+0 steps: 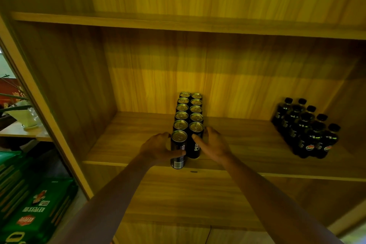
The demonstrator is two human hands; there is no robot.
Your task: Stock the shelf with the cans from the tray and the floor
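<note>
Wooden shelving fills my view, and the middle shelf [128, 144] carries the work. Two rows of black cans [189, 109] with gold tops run from the back panel toward the front edge, touching one another; I count six in the left row and five in the right.

The left hand [156, 147] grips the front left can [178, 149], thumb lying across its face and fingers curled round its left side. That can stands upright right at the shelf's front edge, a step ahead of its neighbour.

The right hand [214, 145] is on the front right can [196, 140], thumb pressed to the label. Its fingers go round the far side where I can't see them well, so I'd call it a hold, though a loose one.

Toward the shelf's right end, well apart from the cans, stands a cluster of dark bottles [307, 130] with black caps. Past the shelving's left side, green cartons [37, 208] lie low down.
</note>
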